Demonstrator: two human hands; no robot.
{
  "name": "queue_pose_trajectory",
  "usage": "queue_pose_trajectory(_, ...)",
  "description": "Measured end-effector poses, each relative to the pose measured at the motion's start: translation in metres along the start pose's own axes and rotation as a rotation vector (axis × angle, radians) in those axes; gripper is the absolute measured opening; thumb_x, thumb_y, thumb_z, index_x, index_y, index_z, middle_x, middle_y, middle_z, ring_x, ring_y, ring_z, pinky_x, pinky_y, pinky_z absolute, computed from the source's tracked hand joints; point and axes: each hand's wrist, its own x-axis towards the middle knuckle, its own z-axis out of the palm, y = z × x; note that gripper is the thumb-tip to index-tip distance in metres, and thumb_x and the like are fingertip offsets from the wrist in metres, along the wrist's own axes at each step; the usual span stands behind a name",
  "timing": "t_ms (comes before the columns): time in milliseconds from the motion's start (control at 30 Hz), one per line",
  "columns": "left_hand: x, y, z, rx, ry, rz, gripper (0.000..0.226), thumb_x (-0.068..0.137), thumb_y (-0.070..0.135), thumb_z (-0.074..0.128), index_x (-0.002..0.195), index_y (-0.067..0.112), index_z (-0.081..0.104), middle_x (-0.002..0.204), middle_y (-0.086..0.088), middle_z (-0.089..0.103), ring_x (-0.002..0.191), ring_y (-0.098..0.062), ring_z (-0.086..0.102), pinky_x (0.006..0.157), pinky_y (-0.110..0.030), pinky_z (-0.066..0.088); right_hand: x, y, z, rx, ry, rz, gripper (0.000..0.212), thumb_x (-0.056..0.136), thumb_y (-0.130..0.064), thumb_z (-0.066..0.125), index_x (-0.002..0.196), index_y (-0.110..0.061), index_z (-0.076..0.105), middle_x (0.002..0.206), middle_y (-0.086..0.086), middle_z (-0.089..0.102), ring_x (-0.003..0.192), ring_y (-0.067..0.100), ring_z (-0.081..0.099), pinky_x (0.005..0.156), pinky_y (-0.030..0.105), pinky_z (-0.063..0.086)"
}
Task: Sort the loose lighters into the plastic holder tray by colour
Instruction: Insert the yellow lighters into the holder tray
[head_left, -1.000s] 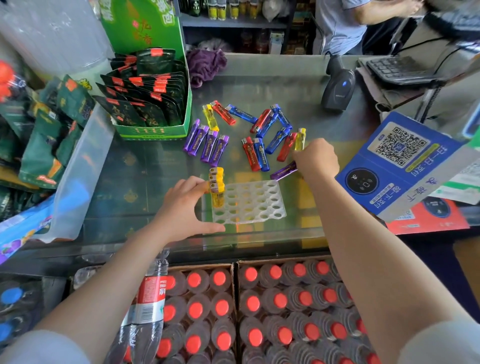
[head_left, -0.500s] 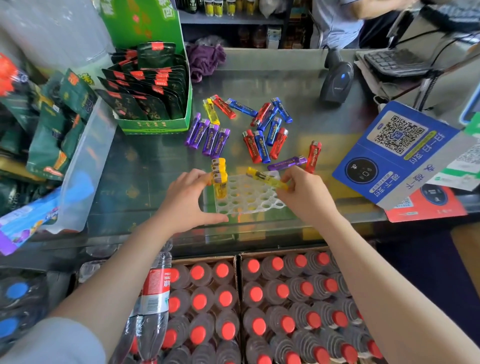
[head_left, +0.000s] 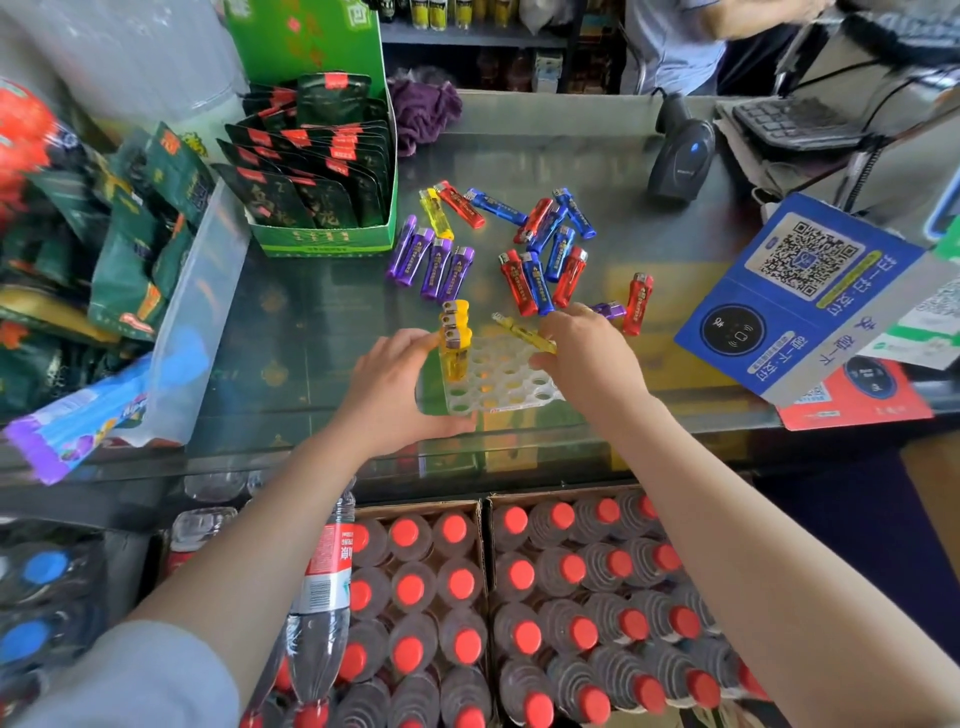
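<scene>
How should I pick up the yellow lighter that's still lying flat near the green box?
Pinch the yellow lighter across its two long sides, about the middle of its clear body, coming straight down from above. It lies flat on the glass counter, so only the top and sides are free. A red lighter lies close on its right and a purple one near its lower end, so keep fingers narrow.
</scene>
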Motion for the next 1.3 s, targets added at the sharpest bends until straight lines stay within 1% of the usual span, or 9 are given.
queue_pose_trajectory(133, 0.002, -0.002, 0.002, 0.004, 0.013, 0.004, 0.092, 0.057, 0.066, 0.064, 0.130, 0.018, 0.039, 0.134, -0.004, 0.039, 0.119, -0.024, 0.036, 0.098, -0.039, 0.028, -0.003, -0.005, -0.005, 0.076, 0.044, -0.006, 0.019, 0.083, -0.007, 0.062, 0.101, -0.001, 0.064, 0.103, 0.017, 0.062, 0.088, 0.032, 0.058, 0.074, 0.035, 0.048)
queue_pose_trajectory(233, 0.002, -0.004, 0.004, -0.004, 0.025, 0.018, 0.086, 0.060, 0.059, 0.070, 0.131, 0.019, 0.039, 0.133, -0.004, 0.040, 0.119, -0.024, 0.037, 0.097, -0.039, 0.028, -0.017, -0.012, -0.008, 0.404, 0.085, 0.041, 0.013, 0.081, -0.012, 0.065, 0.092, -0.005, 0.067, 0.088, 0.011, 0.069, 0.074, 0.023, 0.061, 0.067, 0.028, 0.047)
queue_pose_trajectory(367, 0.003, -0.005, 0.004, 0.008, 0.038, 0.024, 0.087, 0.060, 0.058, 0.071, 0.131, 0.019, 0.039, 0.133, -0.004, 0.041, 0.118, -0.024, 0.038, 0.096, -0.039, 0.029, -0.031, -0.026, 0.006, 0.657, 0.011, 0.123, 0.015, 0.080, -0.016, 0.066, 0.090, -0.006, 0.068, 0.082, 0.010, 0.072, 0.072, 0.022, 0.065, 0.072, 0.035, 0.053)
queue_pose_trajectory(533, 0.003, -0.005, 0.004, 0.012, 0.053, 0.034, 0.085, 0.060, 0.056, 0.072, 0.129, 0.018, 0.040, 0.131, -0.004, 0.043, 0.114, -0.024, 0.040, 0.093, -0.038, 0.031, -0.033, -0.046, 0.021, 0.595, 0.090, 0.099, 0.006, 0.076, -0.009, 0.063, 0.080, -0.008, 0.058, 0.053, -0.006, 0.052, 0.049, -0.001, 0.051, 0.047, 0.006, 0.036)
queue_pose_trajectory(733, 0.003, -0.007, 0.004, 0.001, 0.050, 0.050, 0.083, 0.060, 0.056, 0.071, 0.128, 0.019, 0.041, 0.130, -0.004, 0.043, 0.115, -0.025, 0.040, 0.094, -0.038, 0.032, -0.035, -0.059, 0.029, 0.642, 0.127, 0.131, 0.014, 0.081, -0.008, 0.057, 0.095, -0.007, 0.055, 0.063, -0.009, 0.053, 0.051, 0.003, 0.049, 0.050, 0.012, 0.037)
queue_pose_trajectory(900, 0.005, -0.013, 0.002, -0.068, -0.001, 0.074, 0.090, 0.057, 0.060, 0.070, 0.131, 0.019, 0.040, 0.129, -0.003, 0.041, 0.114, -0.022, 0.038, 0.098, -0.038, 0.031, -0.040, -0.063, 0.034, 0.666, 0.086, 0.198, 0.010, 0.084, -0.013, 0.060, 0.088, -0.007, 0.054, 0.077, 0.013, 0.070, 0.073, 0.027, 0.066, 0.064, 0.042, 0.054)
queue_pose_trajectory(1033, 0.006, -0.015, 0.001, -0.056, -0.024, 0.073, 0.094, 0.056, 0.060, 0.070, 0.133, 0.018, 0.037, 0.132, -0.002, 0.039, 0.117, -0.022, 0.037, 0.100, -0.039, 0.030, -0.038, -0.068, 0.040, 0.558, 0.227, 0.197, 0.013, 0.080, -0.017, 0.066, 0.085, -0.005, 0.061, 0.074, 0.006, 0.063, 0.066, 0.021, 0.055, 0.053, 0.019, 0.037)
queue_pose_trajectory(1133, 0.006, -0.016, 0.002, -0.040, -0.016, 0.091, 0.093, 0.058, 0.060, 0.070, 0.134, 0.017, 0.037, 0.132, -0.003, 0.040, 0.118, -0.023, 0.037, 0.098, -0.038, 0.029, -0.039, -0.069, 0.044, 0.509, 0.293, 0.174, 0.013, 0.077, -0.013, 0.069, 0.079, -0.002, 0.062, 0.075, 0.007, 0.057, 0.067, 0.020, 0.048, 0.051, 0.018, 0.027)
queue_pose_trajectory(1300, 0.006, -0.016, 0.000, -0.054, 0.003, 0.116, 0.088, 0.061, 0.053, 0.073, 0.132, 0.014, 0.038, 0.131, -0.006, 0.043, 0.117, -0.024, 0.039, 0.096, -0.038, 0.032, -0.041, -0.075, 0.038, 0.454, 0.268, 0.101, 0.018, 0.077, -0.008, 0.069, 0.092, -0.002, 0.062, 0.075, 0.004, 0.055, 0.069, 0.020, 0.050, 0.065, 0.031, 0.042)
